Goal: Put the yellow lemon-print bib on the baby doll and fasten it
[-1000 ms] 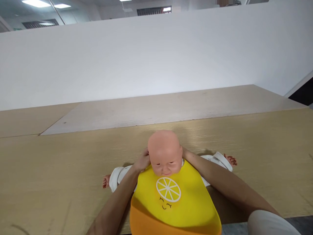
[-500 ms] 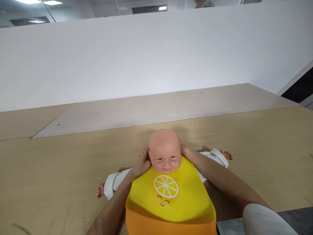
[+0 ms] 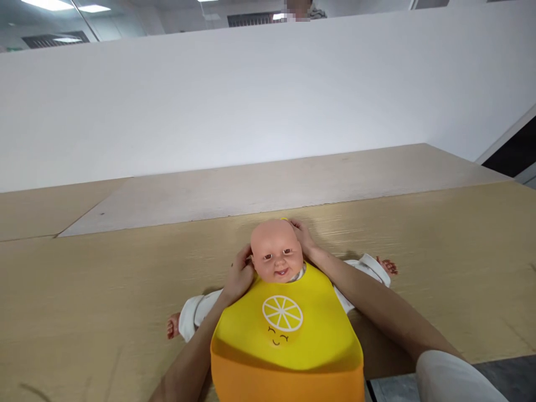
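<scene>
A baby doll (image 3: 277,243) with a bald head lies on its back, its white-sleeved arms spread to both sides. Over its chest is a yellow bib (image 3: 320,312) with a lemon slice and a smiling face printed on it, and an orange pocket at the bottom. My left hand (image 3: 240,273) is curled against the left side of the doll's head, fingertips hidden behind it. At the upper right of the head, my right hand (image 3: 301,234) has its fingers bent around the back, beside a small yellow strap end showing above the head.
The doll lies on a wooden tabletop (image 3: 104,290) with a paler board (image 3: 293,181) along its far side. A white partition (image 3: 268,100) stands behind. Beyond it, part of a person (image 3: 298,10) shows at the top.
The doll's head has tipped back and shifted slightly left, showing more of its neck. My right hand has come up from behind the head, and a yellow strap end now shows. The bib has moved slightly up and left.
</scene>
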Tool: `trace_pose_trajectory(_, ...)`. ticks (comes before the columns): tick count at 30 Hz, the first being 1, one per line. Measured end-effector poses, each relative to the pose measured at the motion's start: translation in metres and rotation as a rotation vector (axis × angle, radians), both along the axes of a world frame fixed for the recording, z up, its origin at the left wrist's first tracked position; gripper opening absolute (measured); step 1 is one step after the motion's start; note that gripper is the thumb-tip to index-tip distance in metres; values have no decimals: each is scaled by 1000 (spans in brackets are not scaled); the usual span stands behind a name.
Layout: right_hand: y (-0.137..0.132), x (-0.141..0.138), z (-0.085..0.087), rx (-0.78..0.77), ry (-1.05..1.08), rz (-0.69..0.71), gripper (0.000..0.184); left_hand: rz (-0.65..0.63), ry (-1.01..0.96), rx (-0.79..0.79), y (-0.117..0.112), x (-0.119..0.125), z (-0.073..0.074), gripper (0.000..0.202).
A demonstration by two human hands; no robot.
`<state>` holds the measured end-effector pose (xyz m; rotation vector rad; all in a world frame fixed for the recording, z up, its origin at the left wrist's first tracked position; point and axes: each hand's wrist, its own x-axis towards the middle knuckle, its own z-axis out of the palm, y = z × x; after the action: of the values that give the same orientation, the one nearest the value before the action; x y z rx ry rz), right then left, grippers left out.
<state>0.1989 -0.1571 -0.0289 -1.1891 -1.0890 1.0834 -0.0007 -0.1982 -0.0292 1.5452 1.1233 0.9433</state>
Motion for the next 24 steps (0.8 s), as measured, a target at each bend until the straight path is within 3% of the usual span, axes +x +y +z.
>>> trace_pose_trajectory(3, 2, 0, -4, -24, 49, 12, 50, 43, 23, -27, 0, -1, -1, 39)
trace_pose_trajectory(11, 5, 3, -10, 1, -36, -75, 45, 165, 86, -28, -4, 2, 17, 32)
trace_pose_trajectory(17, 5, 7, -12, 43, -189, -136, 40, 117, 126, -80, 0, 1, 17, 29)
trace_pose_trajectory(24, 2, 9, -1, -14, -304, -165, 31, 118, 240, -76, 0, 0, 22, 30)
